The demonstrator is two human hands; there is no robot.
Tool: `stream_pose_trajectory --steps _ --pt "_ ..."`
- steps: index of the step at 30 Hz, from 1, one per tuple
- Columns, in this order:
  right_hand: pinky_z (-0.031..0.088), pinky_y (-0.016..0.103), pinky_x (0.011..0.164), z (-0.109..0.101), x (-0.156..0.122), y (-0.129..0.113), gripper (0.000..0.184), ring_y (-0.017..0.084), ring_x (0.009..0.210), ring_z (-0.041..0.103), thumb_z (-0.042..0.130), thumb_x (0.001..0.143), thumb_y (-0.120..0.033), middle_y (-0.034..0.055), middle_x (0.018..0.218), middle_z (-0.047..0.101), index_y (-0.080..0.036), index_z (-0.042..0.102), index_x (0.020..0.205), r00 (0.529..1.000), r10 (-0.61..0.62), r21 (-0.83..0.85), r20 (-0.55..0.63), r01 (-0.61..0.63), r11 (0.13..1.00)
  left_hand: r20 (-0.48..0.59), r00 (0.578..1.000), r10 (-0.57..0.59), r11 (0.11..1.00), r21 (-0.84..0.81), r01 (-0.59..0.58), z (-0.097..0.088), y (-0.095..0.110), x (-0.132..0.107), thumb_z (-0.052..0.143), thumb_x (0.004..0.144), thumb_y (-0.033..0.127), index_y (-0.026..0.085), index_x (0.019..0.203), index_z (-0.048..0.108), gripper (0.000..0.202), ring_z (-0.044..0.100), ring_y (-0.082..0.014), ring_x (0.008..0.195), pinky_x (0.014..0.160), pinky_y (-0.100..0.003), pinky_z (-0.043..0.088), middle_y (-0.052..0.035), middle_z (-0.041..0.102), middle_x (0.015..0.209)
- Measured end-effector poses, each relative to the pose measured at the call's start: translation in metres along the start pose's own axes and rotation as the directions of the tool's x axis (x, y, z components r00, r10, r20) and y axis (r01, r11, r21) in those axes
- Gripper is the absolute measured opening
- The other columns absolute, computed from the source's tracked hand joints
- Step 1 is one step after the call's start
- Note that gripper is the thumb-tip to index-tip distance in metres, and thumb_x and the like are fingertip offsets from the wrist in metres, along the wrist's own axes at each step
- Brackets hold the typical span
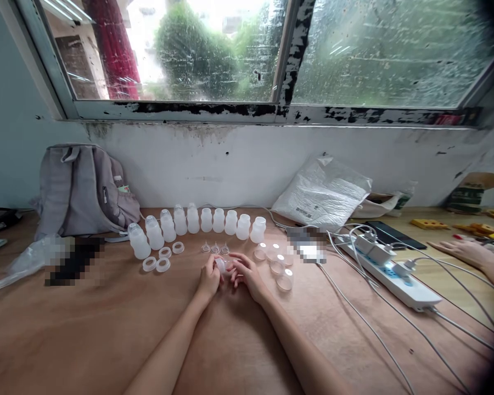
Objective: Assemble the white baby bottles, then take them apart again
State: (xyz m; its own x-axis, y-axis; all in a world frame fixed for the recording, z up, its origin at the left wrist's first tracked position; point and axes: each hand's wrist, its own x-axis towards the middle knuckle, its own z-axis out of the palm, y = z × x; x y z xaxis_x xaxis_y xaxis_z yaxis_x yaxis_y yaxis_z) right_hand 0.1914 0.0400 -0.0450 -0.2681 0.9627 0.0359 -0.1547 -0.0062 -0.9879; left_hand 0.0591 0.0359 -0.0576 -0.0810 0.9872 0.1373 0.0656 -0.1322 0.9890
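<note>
My left hand (209, 278) is closed around a small translucent piece, which looks like a baby bottle nipple (221, 265); fingers partly cover it. From the other side my right hand (247, 275) curls its fingers against the same piece. Just beyond my hands, several clear nipples (215, 248) stand on the table. To the left lie several white collar rings (163, 264). Clear domed caps (285, 280) sit right of my right hand. An arc of frosted baby bottles (218, 220) stands behind; those on the left (139, 241) carry tops, those on the right (258, 229) look open.
A grey backpack (78, 189) leans on the wall at left, near a clear plastic bag (31, 262). At right are a silver mailer bag (323, 192), a white power strip (407, 285) and trailing cables (364, 334). Another person's hand (463, 253) rests at far right.
</note>
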Motion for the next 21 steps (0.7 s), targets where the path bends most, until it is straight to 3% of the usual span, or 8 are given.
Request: stream_pose_trajectory --steps 3,5,14,21 --pt "0.035 0.019 0.034 -0.001 0.002 0.004 0.027 0.008 0.038 0.045 0.057 0.071 -0.044 -0.0040 0.053 0.051 -0.017 0.052 0.069 0.999 -0.021 -0.095 0.042 0.024 0.995 0.066 0.997 -0.035 0.998 -0.051 0.038 0.001 0.000 0.003 0.039 0.071 0.022 0.021 0.082 0.051 0.016 0.045 -0.0090 0.033 0.034 -0.019 0.028 0.0043 0.056 0.055" --pt "0.031 0.018 0.032 -0.002 0.002 0.007 0.030 0.007 0.036 0.041 0.054 0.073 -0.045 -0.0052 0.048 0.047 -0.017 0.049 0.062 0.998 -0.052 -0.138 0.037 0.056 0.989 0.104 0.993 -0.056 0.995 -0.079 0.064 0.002 0.000 0.004 0.038 0.071 0.024 0.020 0.082 0.051 0.017 0.045 -0.0088 0.032 0.032 -0.019 0.027 0.0033 0.056 0.056" --pt "0.027 0.018 0.032 0.000 -0.001 0.003 0.034 0.007 0.035 0.039 0.052 0.073 -0.050 -0.0063 0.049 0.046 -0.019 0.044 0.063 0.998 -0.052 -0.122 0.045 0.058 0.991 0.221 0.970 -0.097 0.984 -0.123 0.126 -0.002 0.008 0.004 0.042 0.071 0.030 0.017 0.061 0.046 0.017 0.029 -0.0048 0.029 0.029 -0.016 0.017 0.0064 0.039 0.041" --pt "0.023 0.019 0.034 -0.001 -0.002 0.003 0.035 0.006 0.034 0.034 0.053 0.074 -0.046 -0.0068 0.045 0.042 -0.019 0.041 0.056 0.996 -0.081 -0.137 0.032 0.085 0.987 0.178 0.976 -0.125 0.986 -0.088 0.142 -0.003 0.013 0.000 0.033 0.078 0.046 0.017 0.077 0.050 0.033 0.029 -0.0067 0.030 0.031 -0.018 0.018 0.0066 0.041 0.042"
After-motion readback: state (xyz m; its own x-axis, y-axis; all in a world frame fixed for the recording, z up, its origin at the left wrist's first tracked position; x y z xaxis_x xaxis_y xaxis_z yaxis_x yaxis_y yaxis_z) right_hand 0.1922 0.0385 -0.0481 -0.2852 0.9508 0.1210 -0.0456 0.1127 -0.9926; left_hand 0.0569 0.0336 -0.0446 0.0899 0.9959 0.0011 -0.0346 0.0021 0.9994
